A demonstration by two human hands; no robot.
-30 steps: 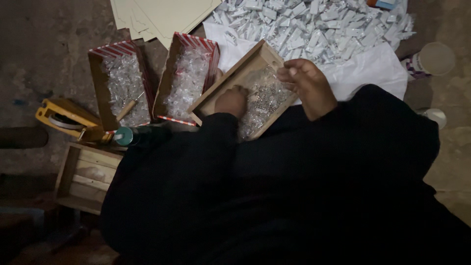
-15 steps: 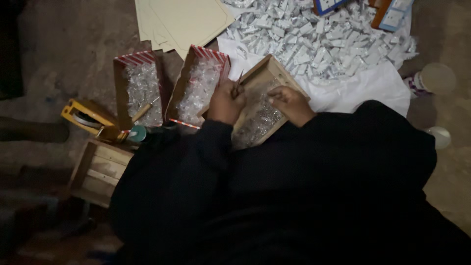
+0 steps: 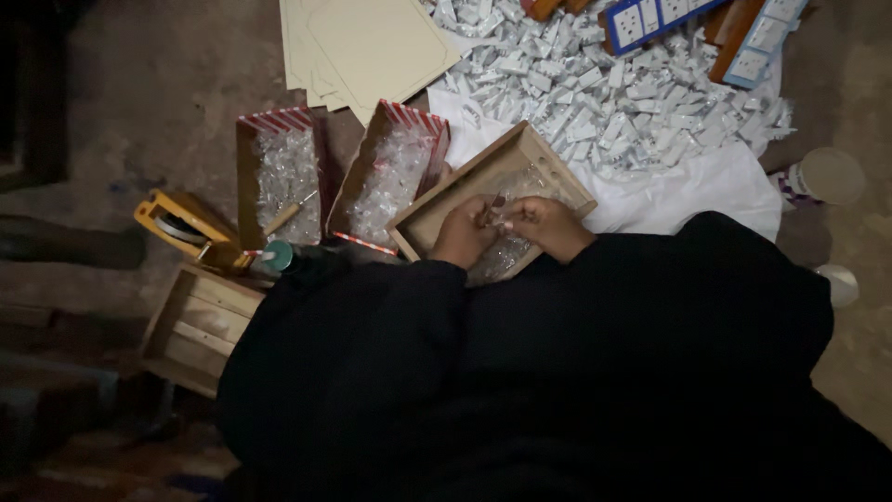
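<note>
Head view: dim floor, seen from above.
Far left: yellow tape dispenser [image 3: 181, 228] and empty wooden crate [image 3: 197, 325], bare floor beyond.
Middle: two striped boxes [image 3: 395, 177] of clear wrapped pieces.
Wooden tray [image 3: 492, 200]: touching the lap, rim near the boxes.
Left hand [image 3: 463, 232]: fingers pinched on small wrapped piece [image 3: 494, 212] above tray.
Right hand [image 3: 548, 226]: pinching the same piece.
Right: white packet heap [image 3: 604, 102] on cloth, crowding the tray's far edge.
</note>
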